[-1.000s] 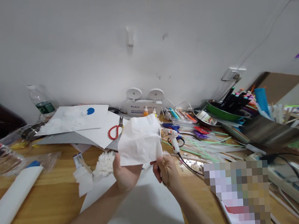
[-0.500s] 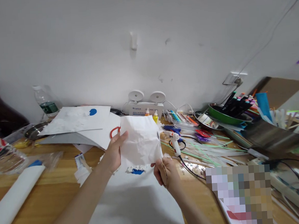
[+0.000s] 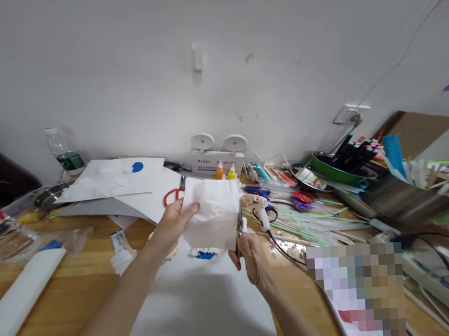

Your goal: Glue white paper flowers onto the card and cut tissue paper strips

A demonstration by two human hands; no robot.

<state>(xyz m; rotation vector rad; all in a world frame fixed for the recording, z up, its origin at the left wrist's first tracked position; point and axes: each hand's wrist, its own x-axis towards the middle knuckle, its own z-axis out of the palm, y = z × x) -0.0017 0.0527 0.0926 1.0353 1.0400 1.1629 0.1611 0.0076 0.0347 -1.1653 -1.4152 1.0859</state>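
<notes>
My left hand (image 3: pixel 176 221) pinches the left edge of a white sheet of thin paper (image 3: pixel 214 214), thumb on top, and holds it up off the table. At the paper's right edge, my right hand (image 3: pixel 250 252) is closed around the handles of a pair of scissors (image 3: pixel 240 218), whose blades point away from me along that edge. Behind the left hand lie red-handled pliers (image 3: pixel 172 195), partly hidden by the paper. Under both hands spreads a large white sheet (image 3: pixel 203 311), with a torn piece showing a blue patch (image 3: pixel 206 255) on it.
At the back stand orange (image 3: pixel 219 171) and yellow bottles (image 3: pixel 231 172) before a white emergency light (image 3: pixel 218 161). A white glue gun (image 3: pixel 263 214) and many thin strips lie to the right. A rolled white sheet (image 3: pixel 30 296) and a water bottle (image 3: pixel 68 154) are left.
The scissors' handles and my right hand have turned slightly and the blades show more at the paper's edge. The paper has tilted and sunk a little, uncovering more of the pliers and the bottles.
</notes>
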